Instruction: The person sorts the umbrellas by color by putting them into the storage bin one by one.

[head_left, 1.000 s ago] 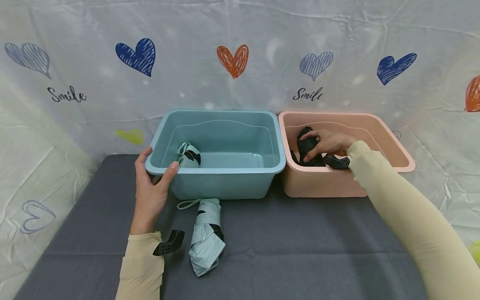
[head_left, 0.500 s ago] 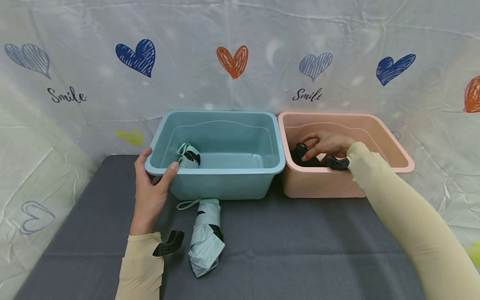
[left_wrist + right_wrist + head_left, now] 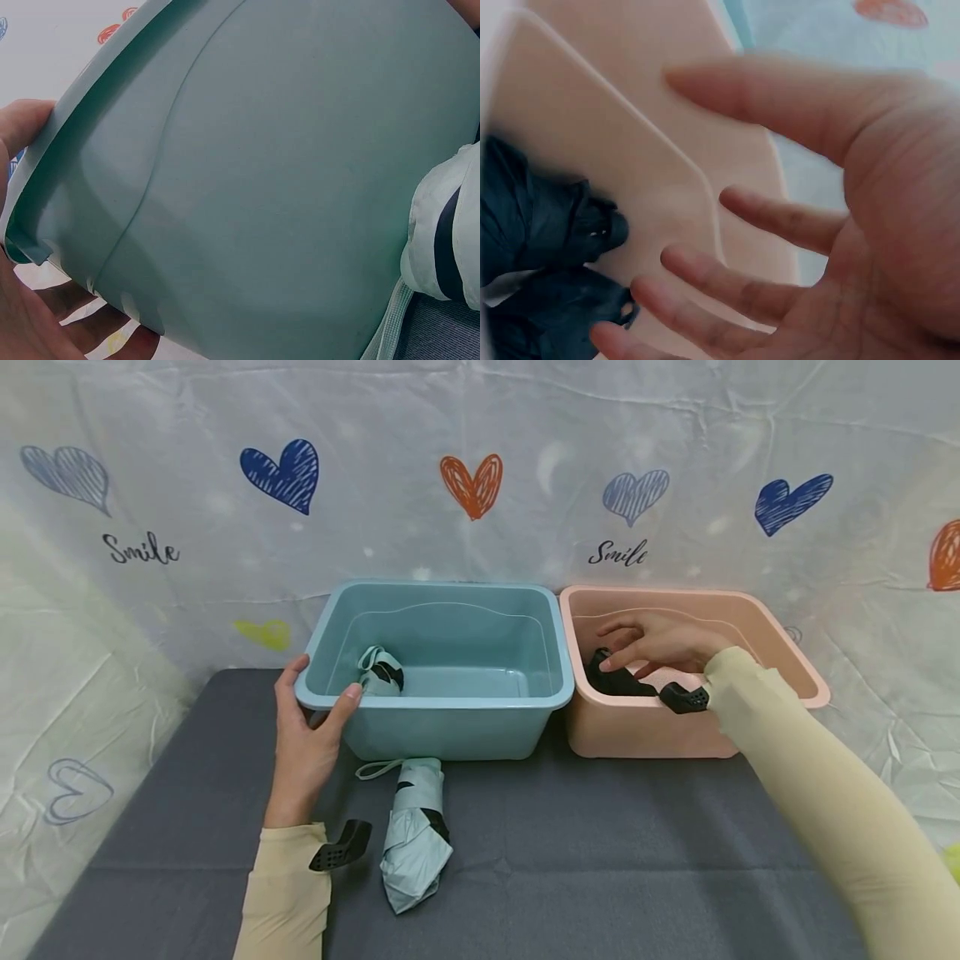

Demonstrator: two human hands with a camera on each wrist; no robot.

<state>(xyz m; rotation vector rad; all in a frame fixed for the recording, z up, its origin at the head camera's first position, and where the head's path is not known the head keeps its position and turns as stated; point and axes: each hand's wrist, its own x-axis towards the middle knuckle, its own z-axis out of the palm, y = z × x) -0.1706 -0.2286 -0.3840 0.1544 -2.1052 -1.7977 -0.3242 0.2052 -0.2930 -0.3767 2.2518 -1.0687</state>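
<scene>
My left hand [image 3: 303, 747] grips the left front corner of a blue plastic bin [image 3: 450, 727], thumb at its rim. A pale green folded umbrella [image 3: 382, 672] lies in that bin. A matching umbrella [image 3: 416, 852] rests on the table before it and shows at the right of the left wrist view. Over the pink bin [image 3: 645, 731] my right hand [image 3: 663, 639] hovers with spread, relaxed fingers and holds nothing. Beneath it lies a black folded umbrella [image 3: 618, 681]. The right wrist view shows two black umbrellas [image 3: 547, 217] side by side, apart from the fingertips [image 3: 682, 259].
Both bins stand side by side on a dark grey cloth-covered table [image 3: 600, 843], against a pale curtain [image 3: 525, 410] printed with hearts. A black wrist-camera mount [image 3: 341, 847] sticks out from the left sleeve, another [image 3: 684, 697] from the right.
The black umbrella has been lowered into the pink bin and let go. My right hand has opened and lifted slightly off it. The left hand keeps its grip on the blue bin.
</scene>
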